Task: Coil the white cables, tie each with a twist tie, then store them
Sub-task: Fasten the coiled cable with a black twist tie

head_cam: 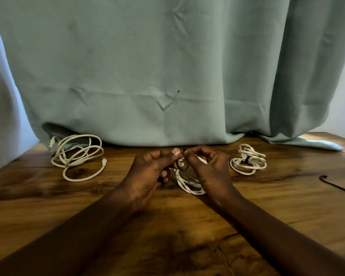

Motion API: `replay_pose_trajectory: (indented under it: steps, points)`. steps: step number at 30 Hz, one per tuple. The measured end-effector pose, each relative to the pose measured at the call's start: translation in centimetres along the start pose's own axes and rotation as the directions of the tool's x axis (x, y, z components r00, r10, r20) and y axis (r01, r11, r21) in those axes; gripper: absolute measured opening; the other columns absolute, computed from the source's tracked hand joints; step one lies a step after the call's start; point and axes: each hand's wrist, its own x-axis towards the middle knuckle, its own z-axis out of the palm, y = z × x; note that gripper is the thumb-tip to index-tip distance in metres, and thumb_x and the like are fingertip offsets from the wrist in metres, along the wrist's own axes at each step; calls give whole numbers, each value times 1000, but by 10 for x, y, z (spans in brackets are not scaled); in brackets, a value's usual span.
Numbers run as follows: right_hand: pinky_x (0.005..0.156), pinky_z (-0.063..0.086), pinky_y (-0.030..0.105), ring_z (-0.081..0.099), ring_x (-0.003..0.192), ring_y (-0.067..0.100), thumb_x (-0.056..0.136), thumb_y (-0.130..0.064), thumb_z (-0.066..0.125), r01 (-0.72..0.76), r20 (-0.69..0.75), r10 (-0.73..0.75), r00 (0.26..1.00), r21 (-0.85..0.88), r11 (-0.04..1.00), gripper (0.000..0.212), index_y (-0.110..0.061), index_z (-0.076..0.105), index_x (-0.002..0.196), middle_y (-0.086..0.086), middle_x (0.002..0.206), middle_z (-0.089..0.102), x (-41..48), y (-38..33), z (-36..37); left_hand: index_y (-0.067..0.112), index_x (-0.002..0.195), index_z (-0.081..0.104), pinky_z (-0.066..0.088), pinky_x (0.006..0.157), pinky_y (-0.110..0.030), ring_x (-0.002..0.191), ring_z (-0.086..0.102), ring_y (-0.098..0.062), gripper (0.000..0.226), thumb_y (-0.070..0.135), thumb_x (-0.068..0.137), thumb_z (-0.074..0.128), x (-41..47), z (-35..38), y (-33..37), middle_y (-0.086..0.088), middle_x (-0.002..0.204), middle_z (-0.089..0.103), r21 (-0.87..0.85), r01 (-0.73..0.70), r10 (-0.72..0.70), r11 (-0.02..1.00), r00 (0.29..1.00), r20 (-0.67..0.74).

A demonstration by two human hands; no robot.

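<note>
Head view, one moment. Both forearms reach in from the near edge and meet at the middle of the wooden tabletop, a little short of its far edge.

Left hand: fingers curled, thumb pressed toward the forefinger, pinching one end of a dark twist tie. Its lower fingers are tucked under the palm; I cannot tell whether they also hold cable.

Right hand: fingers curled as well, tips closed on the other end of the same tie, which sticks up just between the two hands. The hands nearly touch at the fingertips.

Coiled white cable: it sits between and under the hands, and the tie loops around its upper part. Its lower loops show below the right palm and rest on the tabletop. The right hand hides the upper turns.

Loose white cable: toward the far left corner, well apart from the hands, it lies in wide, untidy loops with no tie visible. One plug end lies on the wood beside it, and the other end lies against the cloth.

Tied white cable: right of the hands and near the far edge, it is a compact bundle with a dark band around its middle.

Spare twist tie: a thin dark strand with a hooked end, it lies flat by the right edge.

Grey-green curtain: it hangs along the far edge, its hem bunched on the wood.
</note>
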Motion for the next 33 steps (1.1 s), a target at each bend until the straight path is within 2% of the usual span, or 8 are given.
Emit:
replay_pose_trajectory:
  steps: [5, 8, 11, 14, 17, 22, 28, 33]
  points:
    - [74, 60, 32, 74, 79, 22, 97, -9, 69, 27, 44, -26, 999, -28, 999, 14, 0, 73, 87, 12, 82, 77, 0, 1, -1, 15, 81, 79, 34, 51, -23, 46, 39, -5, 23, 28, 96, 67, 0, -2, 0, 3, 68, 66, 68, 87, -90, 994, 995, 37]
    - [73, 58, 28, 73, 78, 18, 96, -8, 69, 56, 46, -54, 998, -49, 997, 12, -4, 74, 86, 7, 81, 77, -1, 0, -1, 15, 78, 80, 36, 53, -23, 48, 40, -4, 21, 34, 85, 71, -1, -1, 0, 3, 66, 65, 27, 85, -86, 996, 994, 66]
    - [73, 58, 30, 75, 80, 17, 96, -10, 70, 111, 61, -106, 993, -103, 988, 10, -8, 75, 88, 4, 82, 78, -1, -2, -2, 9, 82, 78, 38, 53, -22, 46, 42, -3, 26, 33, 71, 78, -1, 0, 0, 2, 67, 67, -17, 72, -72, 997, 997, 11]
    - [71, 59, 40, 74, 79, 22, 95, -11, 72, 173, 88, -161, 983, -155, 973, 7, -8, 75, 90, 4, 82, 77, -4, -4, -2, 10, 78, 76, 37, 51, -22, 44, 42, -3, 24, 32, 69, 81, 0, -2, 1, -2, 70, 67, -34, 45, -46, 998, 999, -27]
    - [71, 58, 46, 74, 78, 22, 95, -11, 72, 232, 97, -217, 971, -197, 952, 6, -9, 75, 91, 3, 81, 77, -4, -4, -2, 16, 74, 78, 36, 52, -22, 48, 39, -5, 20, 35, 73, 78, 0, -4, 2, -1, 72, 66, 17, 32, -32, 999, 999, 22]
    - [72, 59, 45, 74, 80, 17, 97, -14, 71, 273, 55, -268, 962, -247, 930, 5, -13, 75, 96, -2, 85, 76, -1, -2, -6, 19, 89, 84, 40, 58, -23, 59, 42, -5, 20, 32, 81, 71, 0, -8, 2, 3, 80, 70, 27, 56, -59, 998, 992, 110]
    - [71, 59, 50, 74, 82, 16, 98, -19, 69, 262, 56, -257, 965, -295, 919, 9, -16, 75, 102, -3, 88, 77, 1, 1, -10, 14, 111, 81, 53, 67, -22, 71, 59, -4, 31, 17, 83, 67, -1, -8, 6, 4, 86, 73, -55, 81, -69, 995, 979, 193]
    - [74, 60, 45, 74, 83, 15, 98, -15, 70, 258, 47, -255, 966, -293, 921, 7, -14, 76, 101, -3, 88, 77, 1, 0, -9, 12, 104, 77, 57, 65, -22, 64, 62, -8, 33, 14, 71, 77, -2, -1, 8, -4, 83, 76, -124, 42, -36, 991, 998, 56]
